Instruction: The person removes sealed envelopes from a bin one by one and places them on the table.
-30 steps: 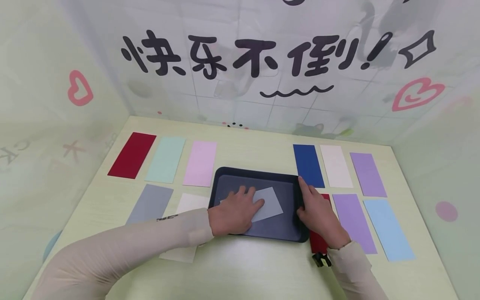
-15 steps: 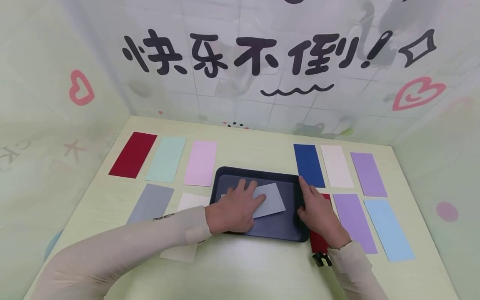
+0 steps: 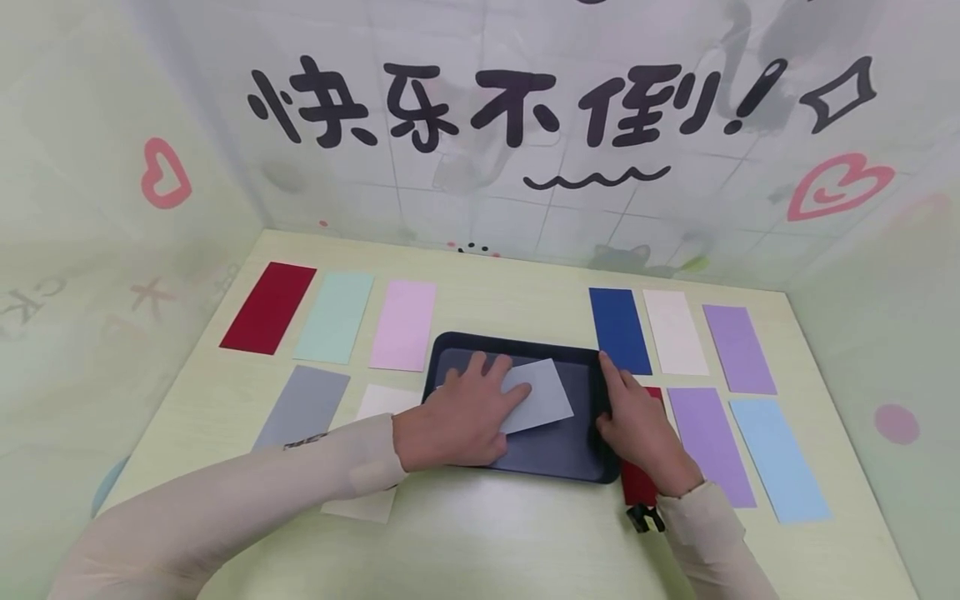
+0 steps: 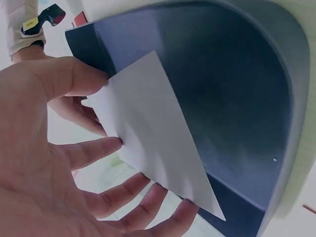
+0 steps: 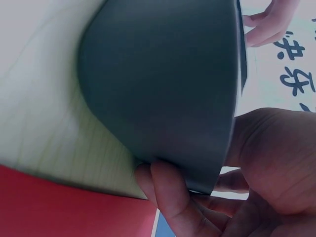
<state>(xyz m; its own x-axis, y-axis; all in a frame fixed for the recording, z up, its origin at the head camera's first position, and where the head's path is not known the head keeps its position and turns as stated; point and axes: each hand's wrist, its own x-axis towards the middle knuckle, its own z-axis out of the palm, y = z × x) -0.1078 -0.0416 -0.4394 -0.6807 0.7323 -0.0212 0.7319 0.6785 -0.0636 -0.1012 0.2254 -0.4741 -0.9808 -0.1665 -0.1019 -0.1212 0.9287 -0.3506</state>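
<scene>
A dark baking tray (image 3: pixel 566 454) lies in the middle of the table. Inside it is a light grey rectangular card (image 3: pixel 546 393), partly covered by my left hand (image 3: pixel 459 417). The fingers are spread and fairly straight, pressing on the card (image 4: pixel 148 128); the left wrist view shows the thumb and fingertips along its edges. My right hand (image 3: pixel 643 429) grips the tray's right side, index finger along the rim near the far corner. Seen from the right wrist, curled fingers (image 5: pixel 170 190) hold the corner of the tray (image 5: pixel 163 74).
Left of the tray lie coloured cards: dark red (image 3: pixel 268 308), mint (image 3: pixel 333 318), pink (image 3: pixel 402 325), grey (image 3: pixel 303 404) and white. To the right are blue (image 3: pixel 621 331), pale pink (image 3: pixel 677 332), purple (image 3: pixel 740 348), light blue (image 3: pixel 780 458) and red cards. A printed curtain (image 3: pixel 517 225) stands behind.
My left hand and the grey card have slid slightly up and right in the tray, then the hand a little left. The right hand keeps its grip; the tray has stayed put.
</scene>
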